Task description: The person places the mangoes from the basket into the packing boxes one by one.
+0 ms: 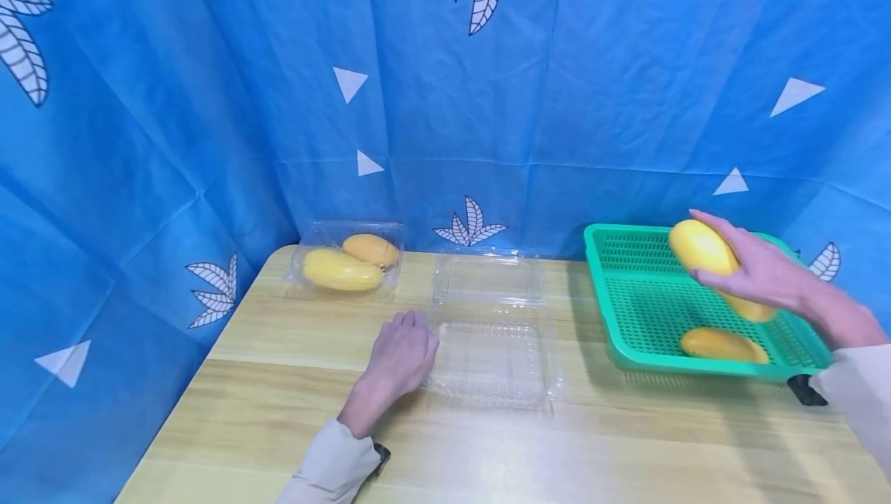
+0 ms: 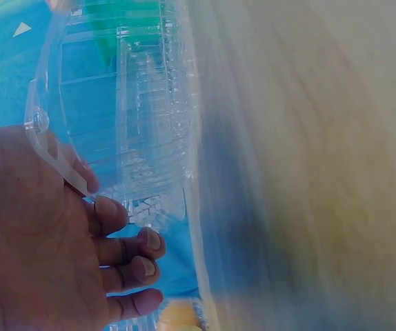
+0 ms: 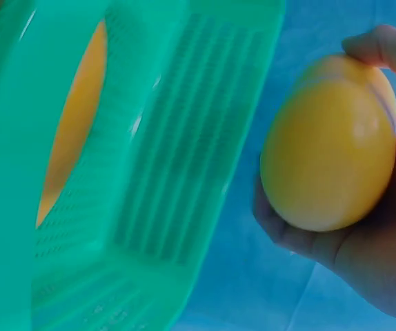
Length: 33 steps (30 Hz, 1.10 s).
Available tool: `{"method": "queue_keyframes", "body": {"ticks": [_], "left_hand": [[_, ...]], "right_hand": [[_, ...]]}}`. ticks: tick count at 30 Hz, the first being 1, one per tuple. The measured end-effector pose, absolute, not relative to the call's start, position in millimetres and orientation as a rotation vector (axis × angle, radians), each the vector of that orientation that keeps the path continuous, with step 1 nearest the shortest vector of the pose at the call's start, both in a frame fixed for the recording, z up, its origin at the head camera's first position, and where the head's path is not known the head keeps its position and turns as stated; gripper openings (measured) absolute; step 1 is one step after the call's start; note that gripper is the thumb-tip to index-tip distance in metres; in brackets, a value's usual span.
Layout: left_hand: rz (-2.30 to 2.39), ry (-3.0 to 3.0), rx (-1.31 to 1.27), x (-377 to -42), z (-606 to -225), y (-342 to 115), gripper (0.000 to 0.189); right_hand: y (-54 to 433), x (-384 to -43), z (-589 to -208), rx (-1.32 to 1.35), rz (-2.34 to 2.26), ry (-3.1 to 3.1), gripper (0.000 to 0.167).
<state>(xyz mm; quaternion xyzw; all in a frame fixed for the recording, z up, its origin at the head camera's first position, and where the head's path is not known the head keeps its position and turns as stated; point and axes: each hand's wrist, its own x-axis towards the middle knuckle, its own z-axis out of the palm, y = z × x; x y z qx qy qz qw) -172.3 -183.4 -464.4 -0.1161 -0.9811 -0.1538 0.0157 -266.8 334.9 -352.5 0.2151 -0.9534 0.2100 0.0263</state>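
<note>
My left hand (image 1: 404, 353) grips the left edge of an open clear plastic clamshell container (image 1: 490, 361), its lid folded back towards the curtain. In the left wrist view the container's rim (image 2: 60, 165) runs into the fingers, which are curled. Over a green basket (image 1: 605, 295), my right hand (image 1: 762, 268) holds a smooth yellow mango (image 1: 703, 247), thumb and fingers wrapped about it. A more orange fruit end (image 1: 755, 309) shows below that hand. Another mango (image 1: 724, 344) lies on the basket's floor, partly hidden by the basket wall in the right wrist view.
At the table's far left corner stands another clear container (image 1: 393, 229) with a long yellow fruit (image 1: 341, 270) and an orange-yellow mango (image 1: 371, 249) in it. A blue patterned curtain (image 1: 473, 117) hangs behind and beside the wooden table (image 1: 278, 396).
</note>
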Motion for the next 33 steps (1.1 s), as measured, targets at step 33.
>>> {"method": "queue_keyframes", "body": {"ticks": [33], "left_hand": [[-0.451, -3.048, -0.375, -173, -465, -183, 0.022]], "right_hand": [[257, -231, -353, 0.359, 1.018, -2.696, 0.095]]}}
